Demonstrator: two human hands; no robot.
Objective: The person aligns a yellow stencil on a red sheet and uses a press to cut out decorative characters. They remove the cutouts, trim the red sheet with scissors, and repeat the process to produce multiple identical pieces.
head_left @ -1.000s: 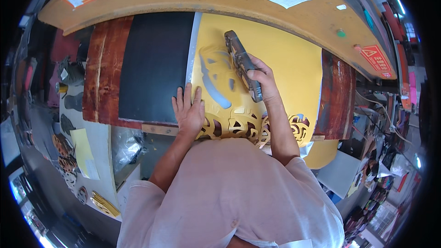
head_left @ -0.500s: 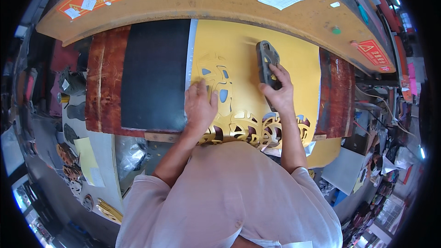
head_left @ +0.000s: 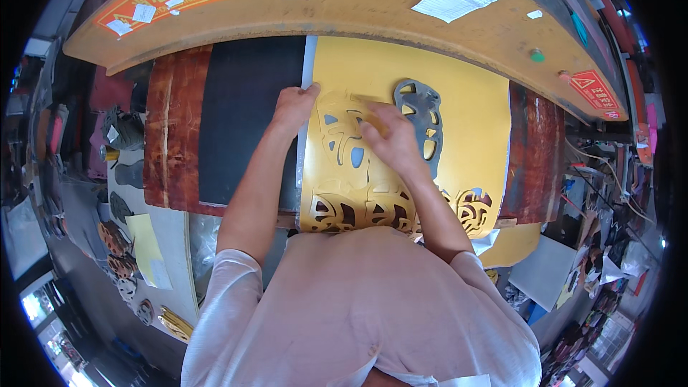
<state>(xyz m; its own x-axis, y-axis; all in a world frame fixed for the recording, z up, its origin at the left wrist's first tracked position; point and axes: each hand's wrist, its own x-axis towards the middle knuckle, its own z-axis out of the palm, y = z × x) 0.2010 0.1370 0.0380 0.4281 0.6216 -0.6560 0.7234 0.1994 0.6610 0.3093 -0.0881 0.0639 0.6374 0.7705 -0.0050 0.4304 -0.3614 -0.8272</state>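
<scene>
Left hand (head_left: 295, 106) curls at left edge of yellow sheet (head_left: 473, 107), grip unclear. Right hand (head_left: 392, 137) blurs over cutouts (head_left: 357, 156), can't tell if holding anything. Dark die (head_left: 413, 110) lies on yellow sheet, just right of that hand. Black sheet (head_left: 251, 129) at left, red board (head_left: 175, 140) beneath.

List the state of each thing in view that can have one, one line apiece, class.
Yellow sheet: spread out, partly cut through
Black sheet: lying flat
Dark openwork block: resting on the yellow sheet, ungripped
Left hand: fingers curled, at the yellow sheet's left edge
Right hand: over cut-outs, grip unclear
</scene>
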